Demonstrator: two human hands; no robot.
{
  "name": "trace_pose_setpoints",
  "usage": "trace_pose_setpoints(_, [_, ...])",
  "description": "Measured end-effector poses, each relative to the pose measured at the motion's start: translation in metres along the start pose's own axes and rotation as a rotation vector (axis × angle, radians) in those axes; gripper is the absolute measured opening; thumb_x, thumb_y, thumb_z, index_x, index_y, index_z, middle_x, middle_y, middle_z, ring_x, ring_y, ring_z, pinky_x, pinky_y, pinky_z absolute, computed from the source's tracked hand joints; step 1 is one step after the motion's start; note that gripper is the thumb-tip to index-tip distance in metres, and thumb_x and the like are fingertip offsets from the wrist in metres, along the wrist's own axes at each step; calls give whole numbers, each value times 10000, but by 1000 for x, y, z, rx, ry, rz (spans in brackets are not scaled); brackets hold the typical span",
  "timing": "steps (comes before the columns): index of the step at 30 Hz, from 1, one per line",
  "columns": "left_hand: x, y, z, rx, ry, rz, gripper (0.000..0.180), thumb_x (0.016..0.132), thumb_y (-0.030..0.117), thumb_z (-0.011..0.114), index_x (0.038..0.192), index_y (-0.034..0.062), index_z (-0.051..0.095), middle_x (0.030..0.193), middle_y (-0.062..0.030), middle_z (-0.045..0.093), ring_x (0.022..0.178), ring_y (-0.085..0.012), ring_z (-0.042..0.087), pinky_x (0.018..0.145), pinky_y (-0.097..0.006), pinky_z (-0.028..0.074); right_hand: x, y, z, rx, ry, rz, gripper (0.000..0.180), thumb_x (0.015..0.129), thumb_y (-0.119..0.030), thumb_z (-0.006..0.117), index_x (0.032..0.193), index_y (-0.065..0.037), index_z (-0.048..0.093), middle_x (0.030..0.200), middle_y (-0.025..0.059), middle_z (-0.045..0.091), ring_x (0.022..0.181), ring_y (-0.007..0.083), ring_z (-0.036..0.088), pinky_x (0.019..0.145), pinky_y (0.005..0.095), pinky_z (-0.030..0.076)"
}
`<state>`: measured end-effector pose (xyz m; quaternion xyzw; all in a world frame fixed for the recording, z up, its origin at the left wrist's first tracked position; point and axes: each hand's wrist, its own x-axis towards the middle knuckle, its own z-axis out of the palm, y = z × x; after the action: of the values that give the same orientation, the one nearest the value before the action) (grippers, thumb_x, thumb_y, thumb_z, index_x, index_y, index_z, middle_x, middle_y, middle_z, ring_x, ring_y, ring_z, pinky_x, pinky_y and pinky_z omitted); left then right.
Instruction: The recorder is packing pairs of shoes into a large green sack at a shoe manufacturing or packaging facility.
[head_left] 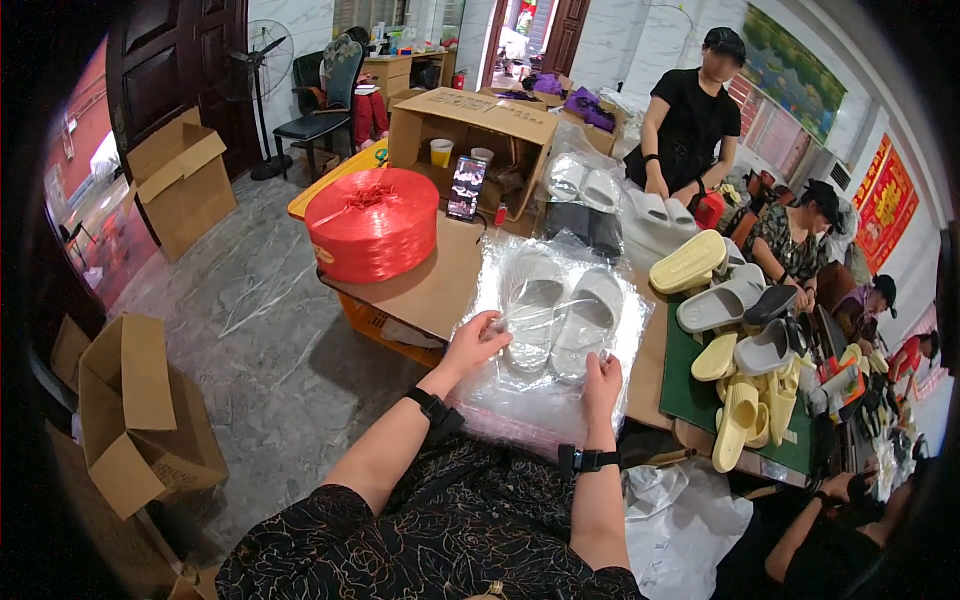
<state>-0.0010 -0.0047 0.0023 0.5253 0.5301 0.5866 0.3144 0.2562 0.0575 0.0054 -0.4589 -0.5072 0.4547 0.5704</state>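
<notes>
A pair of light grey slide slippers (588,312) lies side by side under clear plastic at the front of the table. The shiny clear plastic bag (490,395) spreads around them, wrinkled, over more flat plastic. My left hand (478,345) is closed in a pinch on the bag beside the left slipper. Lower down and to the right, my right hand (602,388) pinches the bag near the heel of the right slipper. Each wrist wears a black strap.
A big red roll of plastic twine (370,225) stands left, beside a propped phone (467,188) and an open cardboard box (470,118). Loose yellow and grey slippers (740,410) pile up at right. Co-workers (700,110) work beyond. Cartons (150,410) stand on the floor at left.
</notes>
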Motion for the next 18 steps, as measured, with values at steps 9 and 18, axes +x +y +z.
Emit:
trace_pose_setpoints(9, [0,1,1,-53,-7,5,508,887,181,720,1284,-43,495,1026,-64,638,914,-99,596,778,-258,496,4,9,-2,-13,12,-19,439,906,-137,672,1222,112,495,869,34,586,748,80,508,643,224,410])
trace_pose_setpoints(18, [-3,14,1,-31,0,11,508,881,209,725,1267,-46,515,1030,-64,646,922,-113,599,803,-266,492,2,5,-2,-50,10,-31,418,906,-145,678,1195,108,512,883,43,595,753,83,511,650,226,415])
